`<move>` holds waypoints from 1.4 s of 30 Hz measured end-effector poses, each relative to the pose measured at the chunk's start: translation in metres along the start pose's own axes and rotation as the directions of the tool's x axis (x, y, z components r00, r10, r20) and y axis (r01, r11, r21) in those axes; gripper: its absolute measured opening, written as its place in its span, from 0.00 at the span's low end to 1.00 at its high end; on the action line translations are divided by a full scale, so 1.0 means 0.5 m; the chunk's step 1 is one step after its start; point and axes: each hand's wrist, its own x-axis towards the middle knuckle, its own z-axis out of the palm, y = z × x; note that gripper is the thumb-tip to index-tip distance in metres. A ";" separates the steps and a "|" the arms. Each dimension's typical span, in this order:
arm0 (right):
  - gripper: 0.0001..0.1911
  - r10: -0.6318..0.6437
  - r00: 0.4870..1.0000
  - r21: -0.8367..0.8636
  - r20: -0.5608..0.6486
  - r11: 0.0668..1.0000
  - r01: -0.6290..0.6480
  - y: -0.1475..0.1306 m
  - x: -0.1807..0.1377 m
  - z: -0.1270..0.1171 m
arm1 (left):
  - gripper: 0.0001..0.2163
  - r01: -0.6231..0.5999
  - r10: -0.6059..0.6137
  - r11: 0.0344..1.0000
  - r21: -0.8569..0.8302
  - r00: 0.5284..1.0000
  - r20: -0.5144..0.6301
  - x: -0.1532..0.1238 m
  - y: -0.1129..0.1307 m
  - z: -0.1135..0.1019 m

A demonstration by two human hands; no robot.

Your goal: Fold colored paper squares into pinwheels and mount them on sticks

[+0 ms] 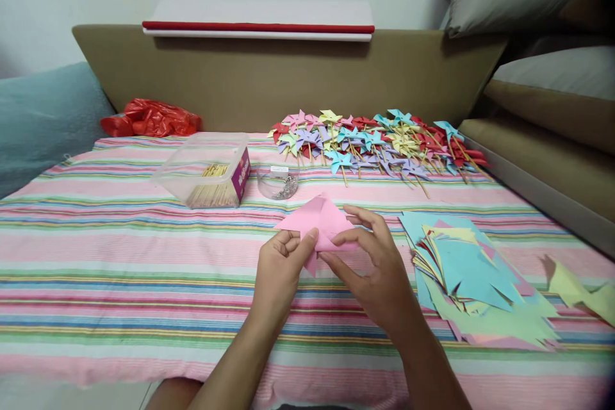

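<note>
A pink paper pinwheel, partly folded, is held up over the striped cloth between both my hands. My left hand pinches it near the middle, thumb pressed on top. At its right side, my right hand has thumb and fingers curved around a pink flap, gripping the edge. One pointed corner hangs below my left thumb. Past the paper stands a round clear container with small metal pins in it. Left of that, a clear plastic box lies tipped, with many thin wooden sticks inside.
Finished pinwheels in several colours lie heaped at the back right. A stack of cut coloured paper rests right of my hands, with a yellow piece beyond it. A red plastic bag sits at the back left; cushions border the right.
</note>
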 end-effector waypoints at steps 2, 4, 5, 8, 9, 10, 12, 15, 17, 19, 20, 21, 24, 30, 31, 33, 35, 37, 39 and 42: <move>0.17 0.084 0.996 0.094 -0.034 0.992 -0.080 0.004 0.000 -0.003 | 0.21 -0.040 0.040 0.996 0.076 0.999 0.005 0.000 0.003 -0.002; 0.23 0.199 0.979 0.182 -0.048 0.965 -0.188 0.013 0.001 -0.006 | 0.21 -0.088 0.082 0.983 0.164 0.996 0.047 0.000 0.003 -0.003; 0.22 0.243 0.970 0.204 -0.034 0.951 -0.231 0.017 0.002 -0.007 | 0.20 -0.114 0.101 0.972 0.205 0.992 0.075 0.000 0.003 -0.004; 0.14 0.295 0.952 0.218 0.074 0.927 -0.305 0.024 0.004 -0.011 | 0.20 -0.168 0.134 0.946 0.279 0.982 0.136 -0.002 0.000 -0.006; 0.12 0.302 0.947 0.226 0.108 0.920 -0.319 0.023 0.005 -0.013 | 0.20 -0.173 0.134 0.943 0.285 0.979 0.152 -0.002 -0.001 -0.007; 0.11 0.304 0.944 0.239 0.131 0.914 -0.328 0.021 0.005 -0.015 | 0.20 -0.173 0.126 0.943 0.285 0.976 0.176 -0.002 -0.001 -0.009; 0.11 0.311 0.937 0.266 0.160 0.900 -0.345 0.014 0.006 -0.021 | 0.19 -0.149 0.083 0.950 0.276 0.968 0.238 0.000 0.002 -0.013; 0.11 0.338 0.917 0.249 0.210 0.889 -0.385 0.009 0.005 -0.032 | 0.18 -0.099 0.007 0.960 0.263 0.945 0.327 0.004 0.011 -0.021; 0.11 0.359 0.898 0.193 0.255 0.891 -0.411 0.009 0.004 -0.038 | 0.16 -0.066 -0.038 0.962 0.264 0.929 0.369 0.005 0.019 -0.025; 0.10 0.359 0.886 0.140 0.293 0.901 -0.411 0.011 0.003 -0.041 | 0.14 -0.043 -0.076 0.960 0.278 0.911 0.405 0.005 0.027 -0.027; 0.09 0.356 0.883 0.127 0.306 0.904 -0.409 0.011 0.003 -0.041 | 0.14 -0.037 -0.090 0.957 0.288 0.905 0.416 0.005 0.030 -0.027; 0.09 0.357 0.879 0.118 0.315 0.904 -0.410 0.011 0.003 -0.040 | 0.13 -0.034 -0.099 0.955 0.295 0.901 0.423 0.005 0.033 -0.027; 0.08 0.412 0.859 0.156 0.303 0.868 -0.471 0.009 0.001 -0.033 | 0.13 -0.015 -0.092 0.967 0.253 0.909 0.407 0.005 0.038 -0.025; 0.16 0.653 0.746 0.554 0.129 0.576 -0.601 0.005 -0.001 0.000 | 0.16 0.065 -0.062 0.998 -0.003 0.957 0.284 0.003 0.019 0.000; 0.17 0.660 0.742 0.612 0.119 0.540 -0.578 0.005 -0.001 0.007 | 0.17 0.067 -0.057 0.997 -0.028 0.959 0.277 0.001 0.012 0.005; 0.17 0.658 0.744 0.696 0.114 0.482 -0.532 0.002 -0.002 0.022 | 0.16 0.047 -0.025 0.995 -0.088 0.972 0.234 -0.003 -0.003 0.017; 0.17 0.651 0.748 0.740 0.128 0.439 -0.509 -0.002 -0.004 0.035 | 0.13 0.014 0.011 0.989 -0.149 0.986 0.166 -0.007 -0.015 0.025; 0.16 0.637 0.756 0.762 0.148 0.414 -0.498 -0.007 -0.006 0.046 | 0.11 -0.007 0.027 0.982 -0.187 0.994 0.106 -0.009 -0.022 0.028; 0.15 0.618 0.769 0.780 0.167 0.394 -0.486 -0.012 -0.007 0.054 | 0.11 -0.014 0.028 0.980 -0.199 0.997 0.067 -0.009 -0.023 0.028; 0.15 0.597 0.783 0.797 0.174 0.381 -0.468 -0.016 -0.010 0.062 | 0.11 -0.010 0.015 0.981 -0.192 1.000 0.026 -0.007 -0.022 0.025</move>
